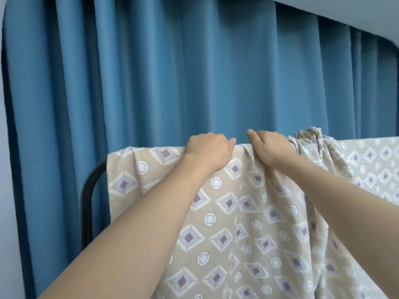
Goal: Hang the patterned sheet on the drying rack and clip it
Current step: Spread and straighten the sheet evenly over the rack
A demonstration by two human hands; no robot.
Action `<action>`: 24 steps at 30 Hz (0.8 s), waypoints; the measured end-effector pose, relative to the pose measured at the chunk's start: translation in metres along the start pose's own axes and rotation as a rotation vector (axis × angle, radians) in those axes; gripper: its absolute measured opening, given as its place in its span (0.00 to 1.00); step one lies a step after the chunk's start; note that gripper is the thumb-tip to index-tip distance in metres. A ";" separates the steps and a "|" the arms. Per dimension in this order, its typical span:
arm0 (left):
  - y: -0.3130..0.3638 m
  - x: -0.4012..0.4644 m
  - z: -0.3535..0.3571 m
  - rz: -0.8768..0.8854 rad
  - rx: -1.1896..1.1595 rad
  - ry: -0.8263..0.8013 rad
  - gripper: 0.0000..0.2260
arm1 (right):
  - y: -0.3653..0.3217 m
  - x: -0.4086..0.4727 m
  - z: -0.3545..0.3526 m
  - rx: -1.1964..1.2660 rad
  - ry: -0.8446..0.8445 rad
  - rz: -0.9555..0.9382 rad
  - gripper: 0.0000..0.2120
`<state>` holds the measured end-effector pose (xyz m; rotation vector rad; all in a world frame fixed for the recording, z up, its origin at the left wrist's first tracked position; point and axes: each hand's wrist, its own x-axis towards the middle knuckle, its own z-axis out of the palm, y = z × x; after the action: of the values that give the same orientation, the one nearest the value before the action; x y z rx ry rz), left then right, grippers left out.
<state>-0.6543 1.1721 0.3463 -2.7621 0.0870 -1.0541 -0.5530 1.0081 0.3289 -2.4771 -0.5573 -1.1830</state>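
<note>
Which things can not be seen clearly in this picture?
- Top bar of the drying rack: head view, covered by the patterned sheet.
- Fingertips of left hand and right hand: curled over the sheet's top edge.
- Clips: none visible.
- Sheet's lower part: cut off by the bottom edge.

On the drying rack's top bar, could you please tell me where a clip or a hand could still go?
Between the left hand and right hand there is a short free stretch of draped patterned sheet. Left of the left hand the sheet lies flat up to the rack's black corner. Right of the right hand it is bunched.
</note>
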 end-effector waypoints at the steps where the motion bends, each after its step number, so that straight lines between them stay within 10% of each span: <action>1: 0.000 0.002 0.002 -0.034 0.020 -0.013 0.21 | 0.012 -0.003 -0.003 -0.018 -0.020 0.015 0.27; 6: -0.012 0.009 -0.013 -0.275 0.062 -0.183 0.14 | 0.072 -0.008 -0.013 -0.095 0.090 -0.100 0.33; 13: 0.094 0.035 0.016 0.177 -0.053 -0.005 0.18 | 0.130 0.007 -0.022 0.244 0.271 0.001 0.25; 19: 0.099 0.064 0.008 -0.137 0.041 -0.250 0.29 | 0.202 -0.009 -0.042 0.363 -0.114 0.173 0.19; 24: 0.167 0.085 0.019 0.068 -0.057 -0.064 0.14 | 0.218 -0.010 -0.030 0.337 -0.073 0.035 0.33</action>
<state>-0.5770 1.0008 0.3562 -2.8190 0.2033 -0.9601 -0.4732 0.8031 0.3105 -2.2374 -0.6692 -0.9034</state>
